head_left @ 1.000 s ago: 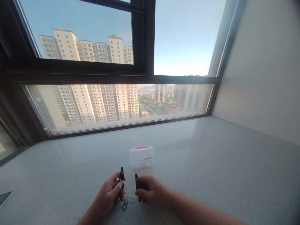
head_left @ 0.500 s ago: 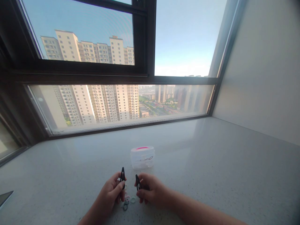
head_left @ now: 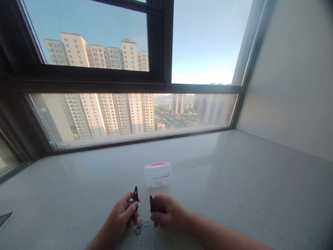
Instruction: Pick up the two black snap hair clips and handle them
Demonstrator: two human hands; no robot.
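My left hand (head_left: 124, 212) pinches a black snap hair clip (head_left: 135, 195) that points upward between thumb and fingers. A second black snap hair clip (head_left: 152, 203) is gripped by my right hand (head_left: 168, 210), its tip also up and leaning slightly left. The two clips are a short distance apart. Below and between the hands lie several small hair ties; a dark grey-green hair tie (head_left: 138, 231), a pale one (head_left: 146, 223) and a pinkish one (head_left: 141, 220) show. My left fingers partly hide some of them.
Just beyond my hands stands a clear plastic box (head_left: 153, 178) with a pink handle (head_left: 157, 164) and a dark loop visible on it. The speckled pale sill (head_left: 234, 180) runs to the window frame (head_left: 145, 139). A dark flat object (head_left: 5, 219) lies at the left edge.
Both hands still hold their clips. The right clip has tilted slightly and sits a little lower and further left; otherwise hardly anything differs apart from a small shift of the view.
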